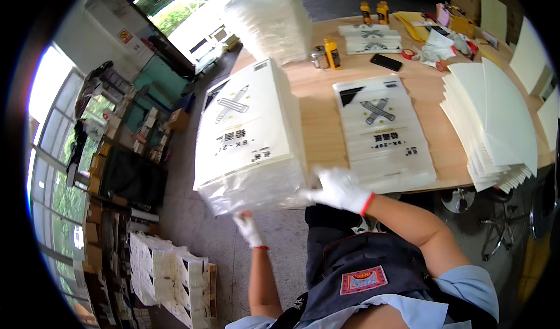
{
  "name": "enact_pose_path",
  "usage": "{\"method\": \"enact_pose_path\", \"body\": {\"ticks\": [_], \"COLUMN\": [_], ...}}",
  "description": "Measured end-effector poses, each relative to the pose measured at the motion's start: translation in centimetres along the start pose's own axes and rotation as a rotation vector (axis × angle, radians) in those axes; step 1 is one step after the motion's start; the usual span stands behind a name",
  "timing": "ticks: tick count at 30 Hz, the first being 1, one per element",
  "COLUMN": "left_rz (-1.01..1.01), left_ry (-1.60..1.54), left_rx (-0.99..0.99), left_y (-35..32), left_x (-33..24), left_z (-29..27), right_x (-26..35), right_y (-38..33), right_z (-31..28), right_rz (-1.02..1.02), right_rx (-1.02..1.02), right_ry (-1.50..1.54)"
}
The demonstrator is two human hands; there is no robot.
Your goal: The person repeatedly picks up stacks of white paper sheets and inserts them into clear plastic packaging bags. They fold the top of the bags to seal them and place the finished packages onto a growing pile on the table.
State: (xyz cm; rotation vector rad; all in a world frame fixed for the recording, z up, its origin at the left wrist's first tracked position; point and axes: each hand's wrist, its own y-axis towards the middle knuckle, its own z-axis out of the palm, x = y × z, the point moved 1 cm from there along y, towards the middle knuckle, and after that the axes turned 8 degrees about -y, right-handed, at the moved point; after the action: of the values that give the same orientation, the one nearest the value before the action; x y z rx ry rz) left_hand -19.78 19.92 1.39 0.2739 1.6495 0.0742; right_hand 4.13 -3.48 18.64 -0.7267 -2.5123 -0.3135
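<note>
A tall stack of white printed paper packs in clear plastic bags [248, 125] stands at the table's left edge, its loose plastic ends hanging toward me. My left hand [249, 230], in a white glove with fingertips bare, is low beside the stack, its fingers together at the edge of the hanging plastic. My right hand [338, 190], gloved in white with a red cuff, is slightly blurred. Its thumb is raised and its fingers stretch toward the stack's near right corner; whether they touch the plastic is unclear. To its right lies a flatter pile of printed bags [385, 134].
Fanned white sheets [487, 125] lie at the table's right. Farther back are a black phone [386, 62], an orange bottle [332, 53], a jar [319, 57] and red tape [408, 54]. Another bagged stack [268, 23] rises behind. White bundles [169, 276] stand on the floor at left.
</note>
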Motion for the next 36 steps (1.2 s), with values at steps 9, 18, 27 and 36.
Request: {"method": "enact_pose_path", "body": {"ticks": [9,18,27,36], "left_rz": [0.616,0.748,0.324,0.654], "left_ry": [0.132,0.450,0.460,0.409], "left_rx": [1.015,1.242,1.405,1.377], "left_y": [-18.2,-18.5,-17.1,-17.3], "left_x": [-6.2,-7.5,-9.1,-6.6], "left_z": [18.5,32.6,33.5,34.8], "right_x": [-14.0,-14.6,-15.8,-16.1], "right_y": [-15.8,-18.5,-17.7,-17.8], "right_z": [8.9,6.6,5.9,5.8], "right_rz": [0.243,0.416,0.390,0.406], "right_rx": [0.520,0.315,0.213,0.139], "right_ry": [0.097,0.171,0.278,0.380]}}
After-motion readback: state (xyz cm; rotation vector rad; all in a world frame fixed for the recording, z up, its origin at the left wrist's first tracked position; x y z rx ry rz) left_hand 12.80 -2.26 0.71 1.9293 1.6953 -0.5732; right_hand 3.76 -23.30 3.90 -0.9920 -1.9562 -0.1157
